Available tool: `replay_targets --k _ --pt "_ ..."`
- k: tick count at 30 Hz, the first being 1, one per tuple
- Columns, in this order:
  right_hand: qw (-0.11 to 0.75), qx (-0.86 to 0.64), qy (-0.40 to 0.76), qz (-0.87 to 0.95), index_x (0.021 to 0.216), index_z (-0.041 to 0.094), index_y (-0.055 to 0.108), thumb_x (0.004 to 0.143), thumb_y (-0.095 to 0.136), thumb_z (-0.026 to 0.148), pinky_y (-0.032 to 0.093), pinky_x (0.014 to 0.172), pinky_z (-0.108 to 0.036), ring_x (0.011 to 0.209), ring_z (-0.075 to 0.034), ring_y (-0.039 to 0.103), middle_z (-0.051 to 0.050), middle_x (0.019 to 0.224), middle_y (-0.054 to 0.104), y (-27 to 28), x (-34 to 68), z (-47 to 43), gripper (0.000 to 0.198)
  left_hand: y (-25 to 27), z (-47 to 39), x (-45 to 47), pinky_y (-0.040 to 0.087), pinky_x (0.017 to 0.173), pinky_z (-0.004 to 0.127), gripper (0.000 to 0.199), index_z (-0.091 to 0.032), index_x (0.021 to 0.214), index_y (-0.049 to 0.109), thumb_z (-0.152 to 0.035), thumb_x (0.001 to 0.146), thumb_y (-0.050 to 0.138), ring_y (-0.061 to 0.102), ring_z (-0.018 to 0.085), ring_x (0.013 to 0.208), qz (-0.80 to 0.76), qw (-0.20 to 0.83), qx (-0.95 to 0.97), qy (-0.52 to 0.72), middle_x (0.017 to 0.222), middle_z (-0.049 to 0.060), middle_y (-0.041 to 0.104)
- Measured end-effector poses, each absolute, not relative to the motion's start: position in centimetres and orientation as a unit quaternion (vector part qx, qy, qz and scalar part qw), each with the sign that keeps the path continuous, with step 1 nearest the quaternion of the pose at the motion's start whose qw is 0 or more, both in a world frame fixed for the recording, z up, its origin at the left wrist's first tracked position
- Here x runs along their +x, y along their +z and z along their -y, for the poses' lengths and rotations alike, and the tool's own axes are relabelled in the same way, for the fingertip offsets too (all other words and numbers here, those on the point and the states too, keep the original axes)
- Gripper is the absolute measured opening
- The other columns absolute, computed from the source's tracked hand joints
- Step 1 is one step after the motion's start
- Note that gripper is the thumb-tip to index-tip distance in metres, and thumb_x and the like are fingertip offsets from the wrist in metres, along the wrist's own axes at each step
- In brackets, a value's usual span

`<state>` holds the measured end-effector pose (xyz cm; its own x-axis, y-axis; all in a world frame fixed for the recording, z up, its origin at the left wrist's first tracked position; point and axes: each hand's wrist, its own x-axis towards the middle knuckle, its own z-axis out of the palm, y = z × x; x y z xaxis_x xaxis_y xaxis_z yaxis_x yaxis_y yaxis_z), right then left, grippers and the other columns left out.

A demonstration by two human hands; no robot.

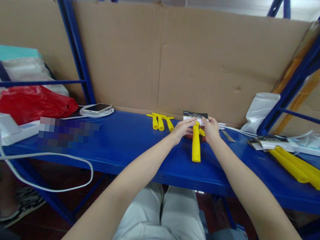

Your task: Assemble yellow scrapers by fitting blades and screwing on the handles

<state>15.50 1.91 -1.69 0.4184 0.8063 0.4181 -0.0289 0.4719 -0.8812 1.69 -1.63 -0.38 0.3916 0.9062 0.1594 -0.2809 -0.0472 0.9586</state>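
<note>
Close to the cardboard wall, my two hands meet around the top end of a yellow plastic handle [196,144], a hollow tube whose wide end points toward me. My left hand [183,130] has its fingers closed at the handle's top, beside a black-and-white header card [195,115]. My right hand [211,130] pinches the card's right side. Between the hands, a smaller yellow part and something dark red show beneath; my fingers hide most of them. Left of my hands lie several similar yellow T-shaped pieces [161,123].
Carded yellow handles [297,166] lie at the right on the blue shelf [127,147]. A metal ruler-like strip [228,136] is near my right hand. At left are a phone [99,107], coiled white cable, a red plastic bag [33,102] and a power strip. Blue posts frame both sides.
</note>
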Motion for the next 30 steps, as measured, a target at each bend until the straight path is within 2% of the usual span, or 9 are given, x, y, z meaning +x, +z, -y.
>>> replay_targets --k 3,7,10,13,15,18,22,26,30 --pt "0.699 -0.491 0.247 0.457 0.085 0.020 0.045 0.070 0.055 0.027 0.052 0.067 -0.035 0.074 -0.016 0.058 -0.003 0.086 0.058 -1.5 15.3 -1.6 0.019 -0.5 1.5 1.7 0.042 0.060 0.022 0.049 -0.019 0.123 0.056 -0.021 0.074 0.059 0.058 0.011 0.064 -0.294 0.631 0.537 0.476 0.088 0.004 0.068" --pt "0.627 -0.547 -0.022 0.554 0.097 0.017 0.046 0.068 0.056 0.024 0.039 0.094 -0.044 0.109 -0.025 0.050 -0.014 0.111 0.054 -0.7 15.2 -0.2 0.032 -0.5 1.3 1.7 0.041 0.064 0.022 0.054 -0.021 0.125 0.055 -0.021 0.071 0.059 0.059 0.013 0.078 -0.298 0.625 0.514 0.506 0.100 0.004 0.067" --pt "0.530 -0.549 -0.131 0.634 0.100 0.016 0.050 0.075 0.051 0.028 0.039 0.092 -0.043 0.111 -0.027 0.049 -0.016 0.113 0.055 0.0 14.8 1.3 0.028 -0.3 1.1 1.5 0.041 0.068 0.024 0.048 -0.021 0.121 0.057 -0.024 0.073 0.055 0.058 0.015 0.084 -0.302 0.626 0.489 0.527 0.102 0.003 0.066" --pt "0.439 -0.594 -0.078 0.670 0.102 0.017 0.050 0.079 0.048 0.032 0.045 0.078 -0.037 0.091 -0.025 0.059 -0.012 0.091 0.063 0.5 14.0 2.5 0.028 -0.2 1.1 1.4 0.041 0.071 0.026 0.037 -0.021 0.111 0.060 -0.032 0.076 0.052 0.058 0.016 0.087 -0.301 0.626 0.475 0.540 0.100 0.003 0.065" --pt "0.381 -0.626 -0.040 0.679 0.104 0.018 0.050 0.079 0.051 0.037 0.045 0.072 -0.034 0.083 -0.025 0.062 -0.009 0.083 0.065 0.6 13.4 2.9 0.032 -0.2 1.2 1.3 0.041 0.072 0.027 0.033 -0.021 0.105 0.061 -0.034 0.077 0.050 0.057 0.017 0.087 -0.297 0.629 0.474 0.540 0.099 0.003 0.065" --pt "0.334 -0.643 -0.024 0.689 0.110 0.019 0.046 0.075 0.057 0.039 0.045 0.070 -0.033 0.083 -0.026 0.063 -0.009 0.087 0.066 0.4 12.6 3.3 0.042 -0.1 1.4 1.4 0.040 0.068 0.026 0.029 -0.019 0.098 0.061 -0.030 0.076 0.046 0.057 0.016 0.083 -0.296 0.640 0.475 0.526 0.093 0.003 0.065" --pt "0.333 -0.617 -0.017 0.713 0.115 0.019 0.040 0.074 0.052 0.024 0.045 0.067 -0.032 0.080 -0.024 0.062 -0.008 0.090 0.065 0.0 12.4 3.0 0.043 0.1 1.5 1.4 0.040 0.067 0.026 0.026 -0.019 0.094 0.061 -0.028 0.076 0.044 0.057 0.017 0.091 -0.300 0.648 0.466 0.523 0.091 0.003 0.065" --pt "0.333 -0.580 -0.032 0.743 0.107 0.018 0.045 0.070 0.043 0.009 0.045 0.072 -0.033 0.085 -0.023 0.061 -0.010 0.095 0.063 -0.5 12.8 2.3 0.038 0.1 1.5 1.4 0.041 0.073 0.029 0.023 -0.019 0.090 0.061 -0.030 0.077 0.046 0.055 0.020 0.099 -0.296 0.647 0.461 0.531 0.096 0.004 0.065" --pt "0.312 -0.558 -0.046 0.768 0.100 0.019 0.049 0.071 0.040 0.007 0.045 0.080 -0.035 0.091 -0.023 0.059 -0.011 0.098 0.061 -0.8 13.1 1.8 0.032 0.0 1.4 1.4 0.041 0.076 0.031 0.023 -0.019 0.091 0.060 -0.033 0.076 0.048 0.054 0.020 0.100 -0.298 0.645 0.467 0.527 0.095 0.005 0.064"
